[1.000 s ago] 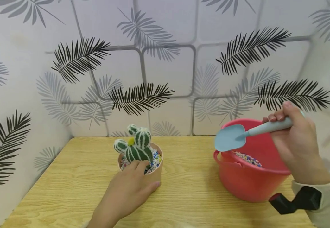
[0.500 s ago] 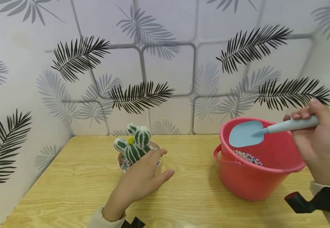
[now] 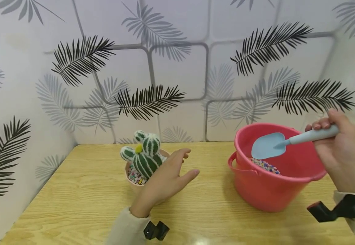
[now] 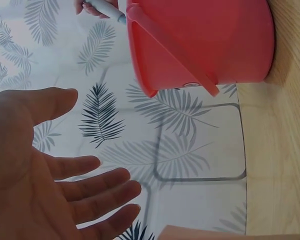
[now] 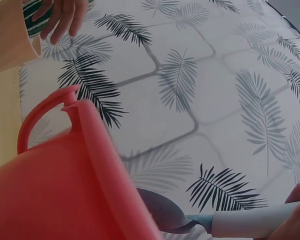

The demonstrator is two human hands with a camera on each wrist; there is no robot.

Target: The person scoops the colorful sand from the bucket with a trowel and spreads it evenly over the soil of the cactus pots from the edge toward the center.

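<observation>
My right hand [image 3: 343,149] grips the pale handle of a light blue toy shovel [image 3: 268,145], its blade over the opening of a red bucket [image 3: 272,192]. Colourful small pebbles [image 3: 264,165] lie inside the bucket. In the left wrist view, my left hand [image 4: 65,175] has its fingers spread, with nothing in it. The head view shows that hand in front of a peach pot [image 3: 132,185], hiding part of it. A knitted green and white cactus [image 3: 147,161] with a yellow flower stands in the pot, among coloured pebbles [image 3: 136,176].
Both containers stand on a light wooden table [image 3: 82,190], the pot left and the bucket right, with bare wood between them. Behind the table's back edge rises a wall [image 3: 183,75] patterned with leaves. The bucket's handle [image 3: 240,167] hangs down its left side.
My left hand has left the cactus's base and moved right across the pot's front, its fingers straightening. My right hand has carried the shovel rightward, from the bucket's left rim to over its opening.
</observation>
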